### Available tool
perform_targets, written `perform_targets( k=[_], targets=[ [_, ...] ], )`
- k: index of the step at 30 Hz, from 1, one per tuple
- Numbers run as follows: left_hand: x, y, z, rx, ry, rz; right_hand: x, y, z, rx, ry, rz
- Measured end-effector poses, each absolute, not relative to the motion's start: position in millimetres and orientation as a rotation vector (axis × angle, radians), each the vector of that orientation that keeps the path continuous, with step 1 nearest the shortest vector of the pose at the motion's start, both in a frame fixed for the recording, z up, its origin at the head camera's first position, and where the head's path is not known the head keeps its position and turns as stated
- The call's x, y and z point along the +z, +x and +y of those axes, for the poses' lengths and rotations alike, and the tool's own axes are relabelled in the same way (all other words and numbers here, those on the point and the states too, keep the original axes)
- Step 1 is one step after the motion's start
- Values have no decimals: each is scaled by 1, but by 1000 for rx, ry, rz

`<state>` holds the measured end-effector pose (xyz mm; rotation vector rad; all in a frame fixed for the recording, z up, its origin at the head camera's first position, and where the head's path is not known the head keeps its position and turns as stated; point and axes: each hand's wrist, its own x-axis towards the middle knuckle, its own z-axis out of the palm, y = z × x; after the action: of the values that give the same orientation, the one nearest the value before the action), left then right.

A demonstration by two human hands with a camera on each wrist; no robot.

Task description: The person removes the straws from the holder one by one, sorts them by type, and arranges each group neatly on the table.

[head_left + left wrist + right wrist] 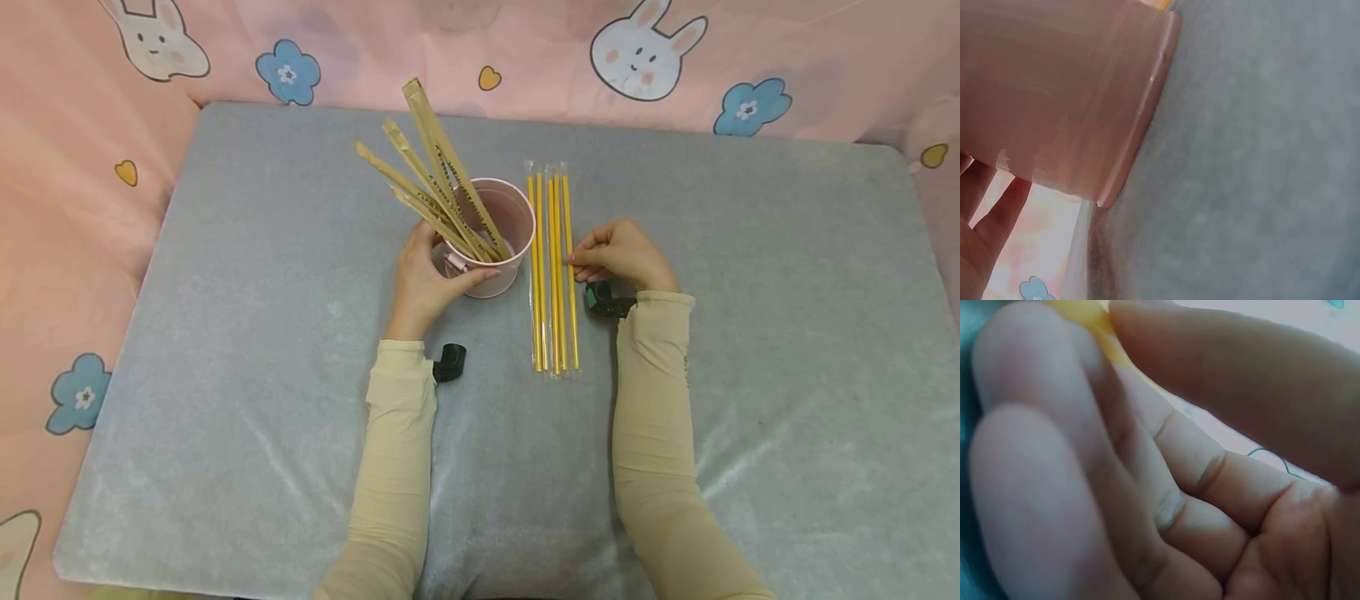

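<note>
Straws [554,292] between the hands look feather-light and stiffish but bendable, wrappers probably slippery, so I'd pinch around mid-length. My right hand [622,254] has thumb and finger pinched on the straw nearest it, while my left hand [422,279] is curled round the pink bucket [517,212]. They're slim, yellow, in clear plastic; tan paper-wrapped sticks [450,162] lean out beyond my left hand.

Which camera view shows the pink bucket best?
The head view, because only there the pink bucket shows its rim, inside and the wrapped sticks leaning in it. The left wrist view shows only part of its outer wall and bottom edge; the right wrist view does not show it.
</note>
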<state>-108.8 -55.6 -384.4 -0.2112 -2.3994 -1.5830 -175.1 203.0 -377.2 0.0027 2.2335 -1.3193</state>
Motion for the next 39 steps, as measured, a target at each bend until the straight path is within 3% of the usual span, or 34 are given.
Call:
perform_targets(
  k=[39],
  targets=[
    [-385,-109,-56,-1573,-241,-2384,-374,-175,203,-1285,-38,2247]
  ],
)
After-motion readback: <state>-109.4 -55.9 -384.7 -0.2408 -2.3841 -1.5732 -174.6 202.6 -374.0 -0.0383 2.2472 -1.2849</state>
